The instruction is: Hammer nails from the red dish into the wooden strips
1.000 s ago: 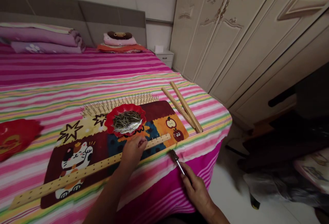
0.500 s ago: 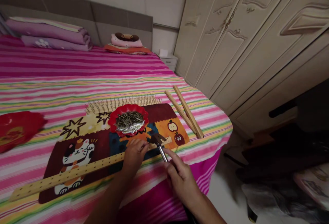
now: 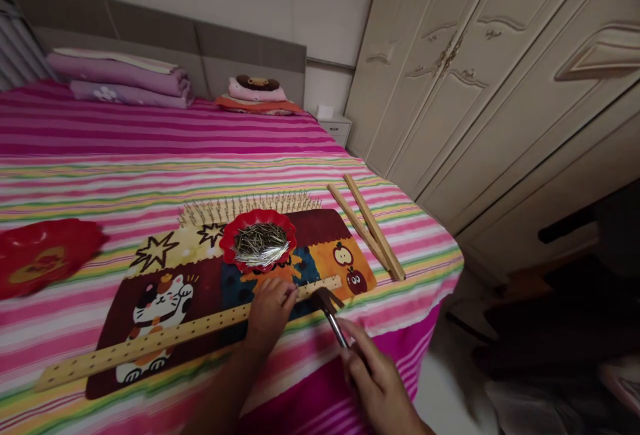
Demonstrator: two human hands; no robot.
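Note:
A long pale wooden strip (image 3: 200, 328) with rows of small dark holes lies slantwise across a patterned mat (image 3: 113, 348). My left hand (image 3: 270, 308) rests over the strip right of its middle, thumb and forefinger pinched on what looks like a nail, mostly hidden by the fingers. My right hand (image 3: 375, 375) is wrapped round the handle of a claw hammer (image 3: 336, 325). The dark hammer head is just over the near edge of the strip, close to its right end. Behind my left hand, a red scalloped bowl (image 3: 230, 255) holds many loose nails (image 3: 263, 245).
A board bristling with upright nails (image 3: 240, 207) lies behind the bowl. Two wooden sticks (image 3: 373, 225) lie to the right, near the bed's edge. A red dish (image 3: 45, 248) stands at left. Folded bedding (image 3: 125, 78) sits by the headboard; a wardrobe (image 3: 480, 88) stands at right.
The hammer head has drawn away from my left fingertips, rightward and toward me, with my right hand. My left hand keeps its pinch over the strip. The view has shifted slightly.

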